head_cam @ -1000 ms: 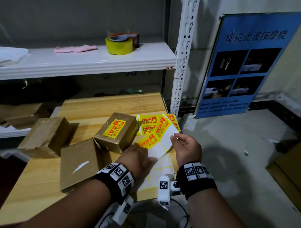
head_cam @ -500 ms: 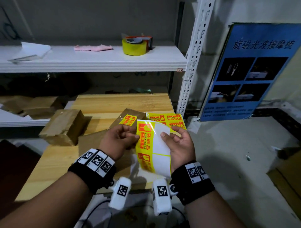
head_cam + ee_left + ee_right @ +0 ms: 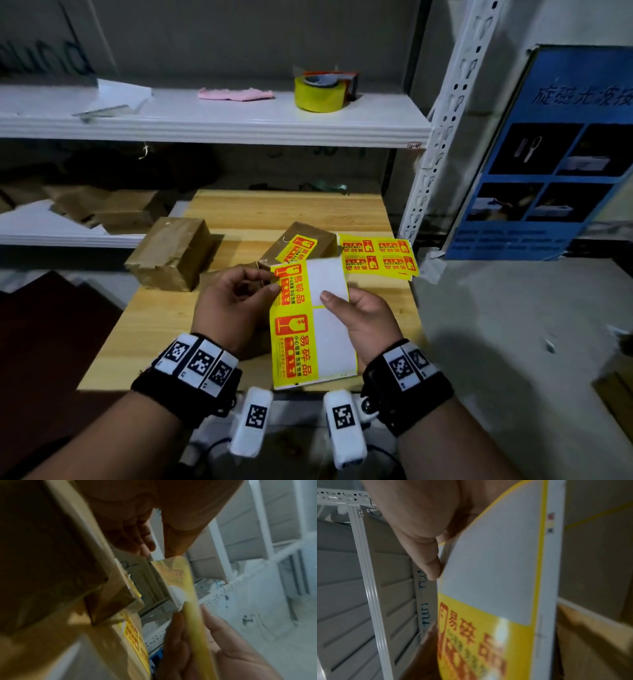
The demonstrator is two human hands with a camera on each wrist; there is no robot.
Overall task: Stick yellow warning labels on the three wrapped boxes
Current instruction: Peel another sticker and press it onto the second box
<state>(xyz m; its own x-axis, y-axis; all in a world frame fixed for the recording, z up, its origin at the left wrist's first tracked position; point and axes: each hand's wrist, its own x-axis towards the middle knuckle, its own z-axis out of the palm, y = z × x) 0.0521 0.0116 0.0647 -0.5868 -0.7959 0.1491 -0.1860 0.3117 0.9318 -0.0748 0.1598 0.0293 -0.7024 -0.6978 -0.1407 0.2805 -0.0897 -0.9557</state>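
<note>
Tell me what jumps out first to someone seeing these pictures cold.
The bright yellow label sheet held up mid-frame: the right hand grips its blank side, and the left hand pinches the top label's corner. Behind it on the table, one box already wears a label; another box, farther left, shows none. A yellow tape roll sits on the shelf above.

Two hands up: left hand (image 3: 236, 301) and right hand (image 3: 363, 315), sharing one label sheet (image 3: 308, 325). A second sheet (image 3: 376, 255) lies on the table. Brown boxes: unlabeled box (image 3: 171, 253), labeled box (image 3: 301, 240), and a third mostly hidden behind the hands.
</note>
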